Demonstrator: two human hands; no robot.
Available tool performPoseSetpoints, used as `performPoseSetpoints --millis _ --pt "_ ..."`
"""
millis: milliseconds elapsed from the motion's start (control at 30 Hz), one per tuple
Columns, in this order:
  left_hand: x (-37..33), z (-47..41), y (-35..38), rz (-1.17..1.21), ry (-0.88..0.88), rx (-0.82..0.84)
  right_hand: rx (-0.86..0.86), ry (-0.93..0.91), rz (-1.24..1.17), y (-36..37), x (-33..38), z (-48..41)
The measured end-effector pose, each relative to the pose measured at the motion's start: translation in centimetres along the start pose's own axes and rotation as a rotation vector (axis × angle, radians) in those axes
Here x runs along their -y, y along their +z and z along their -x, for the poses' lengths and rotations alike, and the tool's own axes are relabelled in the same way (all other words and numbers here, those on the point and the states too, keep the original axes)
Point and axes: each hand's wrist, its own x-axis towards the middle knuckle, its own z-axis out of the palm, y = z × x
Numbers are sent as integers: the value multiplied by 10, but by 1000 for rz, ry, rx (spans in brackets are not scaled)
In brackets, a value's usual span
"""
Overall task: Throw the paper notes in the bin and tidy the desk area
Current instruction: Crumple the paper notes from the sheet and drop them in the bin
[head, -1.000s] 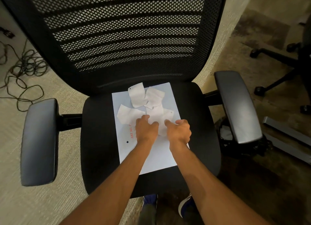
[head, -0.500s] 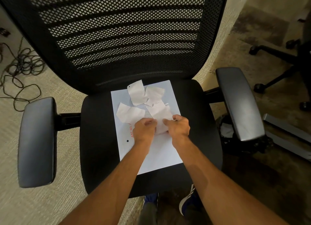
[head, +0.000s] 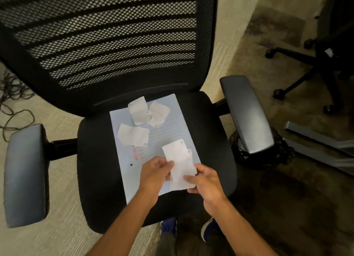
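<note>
Item: paper note (head: 179, 164), lifted off the lined sheet (head: 168, 129), pinched between my left hand (head: 155, 174) and right hand (head: 206, 185), I judge for binning. Three notes (head: 134, 135) lie on the seat (head: 95, 169). Mesh bin (head: 241, 150) beside armrest.

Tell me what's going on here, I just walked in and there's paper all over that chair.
A person is clearing paper notes off an office chair. Both hands, left hand and right hand, hold a couple of white notes just above the blue lined sheet on the seat. Three more notes lie on that sheet near the backrest. A dark mesh bin stands on the floor beside the chair, under its armrest; nothing is being dropped in it yet.
</note>
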Motion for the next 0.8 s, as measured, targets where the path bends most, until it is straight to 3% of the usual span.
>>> performPoseSetpoints --millis 233,467,633,800 --pt "23 53 51 -48 -55 129 -117 91 -166 -63 -33 46" --pt "6 82 155 -186 -40 329 -297 93 -377 -156 -43 55" --pt "-6 64 252 -102 -102 421 -419 129 -594 -222 -48 13" --pt "5 19 329 -48 -191 346 -511 124 -741 -264 -51 -56"
